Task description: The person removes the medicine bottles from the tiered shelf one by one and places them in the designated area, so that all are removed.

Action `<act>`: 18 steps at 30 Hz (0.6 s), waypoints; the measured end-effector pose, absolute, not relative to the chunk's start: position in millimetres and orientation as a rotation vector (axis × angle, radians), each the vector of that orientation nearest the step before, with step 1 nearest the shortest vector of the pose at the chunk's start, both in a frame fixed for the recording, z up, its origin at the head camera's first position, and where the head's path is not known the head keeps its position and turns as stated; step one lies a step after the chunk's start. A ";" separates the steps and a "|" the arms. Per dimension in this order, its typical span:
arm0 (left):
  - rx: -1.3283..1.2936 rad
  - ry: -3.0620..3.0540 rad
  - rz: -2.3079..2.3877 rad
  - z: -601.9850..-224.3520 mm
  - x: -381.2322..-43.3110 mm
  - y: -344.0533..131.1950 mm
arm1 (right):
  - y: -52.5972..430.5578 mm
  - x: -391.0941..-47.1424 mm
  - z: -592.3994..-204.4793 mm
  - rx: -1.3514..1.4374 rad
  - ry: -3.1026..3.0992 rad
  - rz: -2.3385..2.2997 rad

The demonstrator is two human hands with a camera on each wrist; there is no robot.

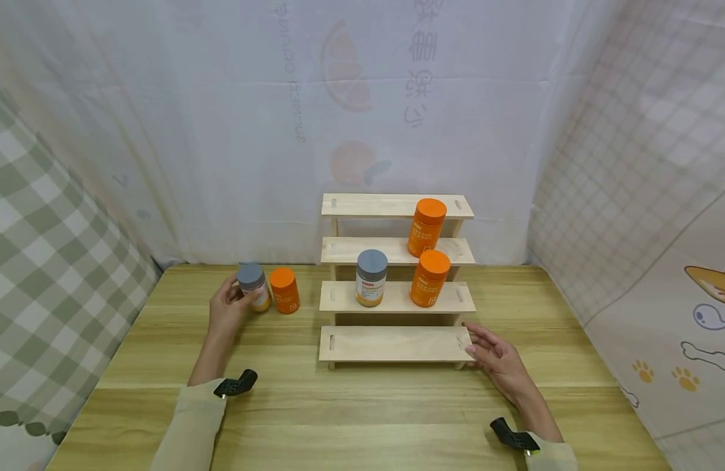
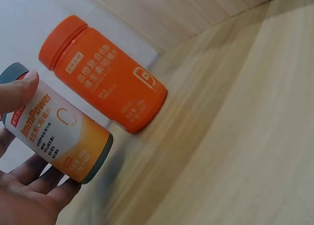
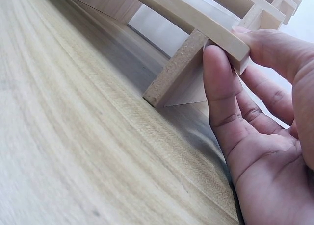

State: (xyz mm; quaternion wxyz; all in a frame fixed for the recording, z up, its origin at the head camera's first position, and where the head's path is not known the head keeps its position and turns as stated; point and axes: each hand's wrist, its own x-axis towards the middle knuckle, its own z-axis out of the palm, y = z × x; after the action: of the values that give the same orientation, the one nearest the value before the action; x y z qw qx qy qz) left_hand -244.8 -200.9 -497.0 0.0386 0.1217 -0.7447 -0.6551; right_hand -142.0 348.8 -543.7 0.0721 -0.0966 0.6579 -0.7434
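At the left of the table, my left hand [image 1: 225,310] holds a grey-capped supplement bottle [image 1: 252,280] between thumb and fingers. In the left wrist view this white-and-orange bottle [image 2: 61,129] leans, the thumb near its cap and fingers behind it. Close beside it stands an orange bottle [image 1: 286,292]. My right hand [image 1: 503,367] pinches the right end of the lowest step of a stepped wooden shelf [image 1: 391,344]. Its thumb lies on top of the board [image 3: 216,36] and a finger is underneath, as the right wrist view shows.
On the shelf's second step from the bottom stand another grey-capped bottle [image 1: 371,281] and an orange bottle [image 1: 429,280]. One more orange bottle [image 1: 427,229] stands a step higher. A white curtain [image 1: 233,163] hangs behind the wooden table [image 1: 338,418], with patterned cloths at both sides.
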 end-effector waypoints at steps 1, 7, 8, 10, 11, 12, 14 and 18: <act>0.378 -2.289 -2.010 -498.6 -244.4 -200.9 | 348.9 -142.0 -543.7 -0.302 1.972 -2.233; 0.394 -2.284 -2.042 -508.6 -243.3 -203.0 | 349.3 -142.3 -543.8 -0.315 1.952 -2.244; 0.391 -2.285 -2.049 -510.1 -243.4 -203.6 | 349.3 -142.3 -543.7 -0.314 1.953 -2.244; 0.380 -2.284 -2.068 -512.9 -244.0 -204.6 | 349.6 -142.2 -543.4 -0.314 1.957 -2.244; 0.369 -2.286 -2.072 -513.9 -244.0 -205.0 | 349.7 -142.2 -543.5 -0.314 1.960 -2.244; 0.358 -2.286 -2.075 -514.7 -244.1 -205.4 | 349.7 -142.1 -543.2 -0.313 1.962 -2.243; 0.342 -2.288 -2.077 -515.8 -244.1 -206.2 | 349.7 -141.9 -542.7 -0.311 1.966 -2.240; 0.319 -2.298 -2.072 -516.0 -242.4 -207.0 | 348.9 -142.2 -542.3 -0.302 1.972 -2.235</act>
State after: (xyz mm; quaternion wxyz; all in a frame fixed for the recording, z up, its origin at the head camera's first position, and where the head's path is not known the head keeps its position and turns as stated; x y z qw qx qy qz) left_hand -242.4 -207.0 -516.0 0.0155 0.1025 -0.7386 -0.6662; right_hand -142.2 348.9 -542.3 0.0728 -0.1005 0.6565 -0.7440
